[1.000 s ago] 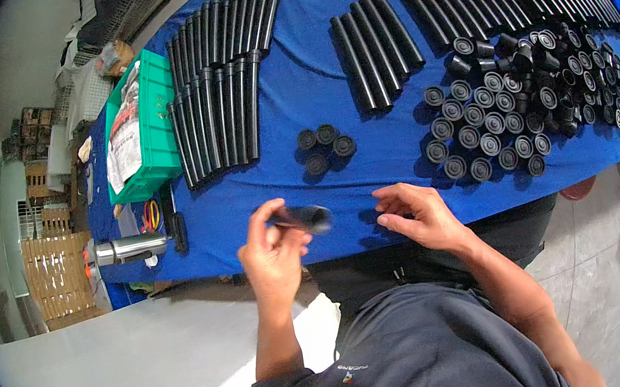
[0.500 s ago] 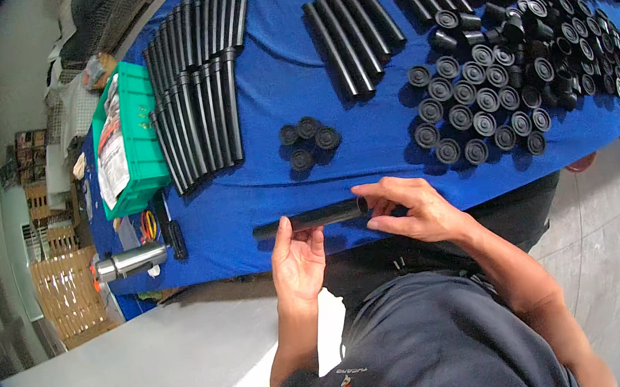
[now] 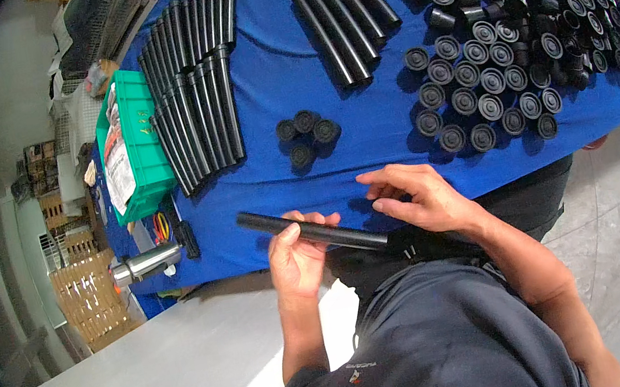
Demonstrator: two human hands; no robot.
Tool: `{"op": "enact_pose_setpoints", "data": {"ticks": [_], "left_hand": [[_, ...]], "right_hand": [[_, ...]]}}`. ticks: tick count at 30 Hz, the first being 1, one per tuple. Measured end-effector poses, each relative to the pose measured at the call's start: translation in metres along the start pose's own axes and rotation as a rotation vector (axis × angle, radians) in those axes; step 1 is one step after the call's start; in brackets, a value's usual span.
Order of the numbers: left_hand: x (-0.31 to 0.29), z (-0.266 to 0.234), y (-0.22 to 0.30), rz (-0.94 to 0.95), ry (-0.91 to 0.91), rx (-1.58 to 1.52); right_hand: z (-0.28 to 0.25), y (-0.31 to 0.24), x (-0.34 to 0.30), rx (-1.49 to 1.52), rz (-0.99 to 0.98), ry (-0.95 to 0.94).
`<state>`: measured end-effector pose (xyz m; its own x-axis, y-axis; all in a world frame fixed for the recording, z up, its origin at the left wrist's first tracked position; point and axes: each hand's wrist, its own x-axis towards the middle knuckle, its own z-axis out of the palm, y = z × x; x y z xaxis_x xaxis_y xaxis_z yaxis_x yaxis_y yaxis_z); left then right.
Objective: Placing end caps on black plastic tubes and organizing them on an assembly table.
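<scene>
Holding black tube (image 3: 333, 234) (tilted) | left hand (image 3: 296, 259): grip around it | right hand (image 3: 426, 198): grip seemingly wide

The left hand (image 3: 296, 259) grips a slanted black tube (image 3: 335, 236); the right hand (image 3: 431, 197), fingers part-curled, hovers near its right end. Beyond them, 4 black caps (image 3: 304, 121) lie grouped on blue cloth (image 3: 369, 131), left of a larger spread of caps (image 3: 517, 80).

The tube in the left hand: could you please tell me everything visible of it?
The tube is slim, straight and black, with a slight sheen, perhaps plastic. The left hand holds it around its middle, over the near edge of the blue cloth. It slants, its right end lower in the view. The right hand does not touch it.
</scene>
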<state>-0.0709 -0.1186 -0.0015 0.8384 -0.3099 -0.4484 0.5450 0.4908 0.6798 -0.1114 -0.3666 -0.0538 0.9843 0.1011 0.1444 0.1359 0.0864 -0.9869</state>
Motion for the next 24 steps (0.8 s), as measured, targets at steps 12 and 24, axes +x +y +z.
{"op": "enact_pose_setpoints", "data": {"ticks": [12,24], "left_hand": [[-0.001,0.015,0.018,-0.023,-0.265,1.350],[-0.005,0.004,0.014,-0.206,-0.234,1.197]], "right_hand": [[-0.005,-0.007,0.000,0.078,-0.020,-0.113],[-0.006,0.003,-0.004,0.061,-0.100,-0.091]]}}
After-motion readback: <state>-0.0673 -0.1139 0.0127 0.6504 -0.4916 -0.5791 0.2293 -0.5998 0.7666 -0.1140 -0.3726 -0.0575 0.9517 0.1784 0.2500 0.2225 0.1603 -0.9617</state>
